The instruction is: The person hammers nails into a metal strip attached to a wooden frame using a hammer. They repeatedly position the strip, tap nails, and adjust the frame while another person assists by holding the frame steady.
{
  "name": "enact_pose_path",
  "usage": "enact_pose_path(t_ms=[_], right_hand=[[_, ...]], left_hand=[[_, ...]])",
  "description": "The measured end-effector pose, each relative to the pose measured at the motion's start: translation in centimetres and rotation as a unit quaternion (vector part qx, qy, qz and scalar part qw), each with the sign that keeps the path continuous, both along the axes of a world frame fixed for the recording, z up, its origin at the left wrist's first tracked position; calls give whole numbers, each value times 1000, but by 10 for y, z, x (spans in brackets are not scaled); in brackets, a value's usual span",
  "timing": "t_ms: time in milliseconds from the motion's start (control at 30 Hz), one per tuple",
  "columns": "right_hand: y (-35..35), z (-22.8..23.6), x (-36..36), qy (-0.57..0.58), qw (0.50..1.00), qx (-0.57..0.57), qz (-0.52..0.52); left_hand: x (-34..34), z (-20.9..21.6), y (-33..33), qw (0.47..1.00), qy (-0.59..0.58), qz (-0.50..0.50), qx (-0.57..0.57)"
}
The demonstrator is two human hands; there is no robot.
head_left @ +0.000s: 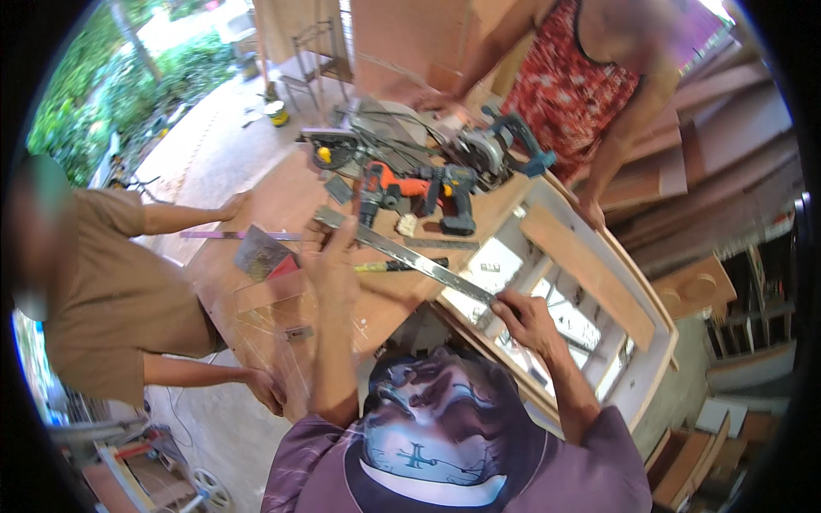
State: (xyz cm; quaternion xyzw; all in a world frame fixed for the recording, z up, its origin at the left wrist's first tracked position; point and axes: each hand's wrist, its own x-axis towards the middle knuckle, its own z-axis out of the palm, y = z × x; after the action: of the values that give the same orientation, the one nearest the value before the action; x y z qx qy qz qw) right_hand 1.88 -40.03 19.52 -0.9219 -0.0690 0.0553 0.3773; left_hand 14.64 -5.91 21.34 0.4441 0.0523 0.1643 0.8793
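A long, narrow metal bar (410,256) slants across in front of me, held above the wooden worktable (342,312). My left hand (330,252) is raised and pinches its far left end between thumb and fingers. Its near right end is gripped by my right hand (526,321), beside a wooden frame (646,321). Below the bar lies a tool with a yellow handle (372,267), partly hidden. A grey flat plate (263,250) and a purple strip (205,234) rest left of my left hand.
Beyond the bar are an orange drill (376,188), a yellow-and-black drill (456,192) and a circular saw (487,150). One person (128,282) stands at the left with hands on the table. Another person (573,94) at the far right touches the frame.
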Motion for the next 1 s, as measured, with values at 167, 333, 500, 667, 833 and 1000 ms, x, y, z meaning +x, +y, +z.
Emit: enact_pose_path(t_ms=[167, 333, 500, 667, 833, 1000], right_hand=[[-55, -24, -29, 46, 980, 172, -86], [-125, -17, -62, 65, 935, 336, -94], [-162, -8, -92, 113, 919, 360, -115], [-168, -19, -99, 162, 883, 434, -81], [-165, -31, -104, 169, 886, 422, -88], [-161, -36, -108, 187, 880, 423, -110]], left_hand=[[-26, 44, -106, 987, -38, 99, 120], [-55, 89, -196, 974, -173, -143, -28], [-63, 101, -219, 936, -169, -288, -111], [-55, 91, -217, 855, -156, -447, -210], [-56, 79, -215, 784, -161, -505, -325], [-57, 67, -211, 768, -152, -514, -351]])
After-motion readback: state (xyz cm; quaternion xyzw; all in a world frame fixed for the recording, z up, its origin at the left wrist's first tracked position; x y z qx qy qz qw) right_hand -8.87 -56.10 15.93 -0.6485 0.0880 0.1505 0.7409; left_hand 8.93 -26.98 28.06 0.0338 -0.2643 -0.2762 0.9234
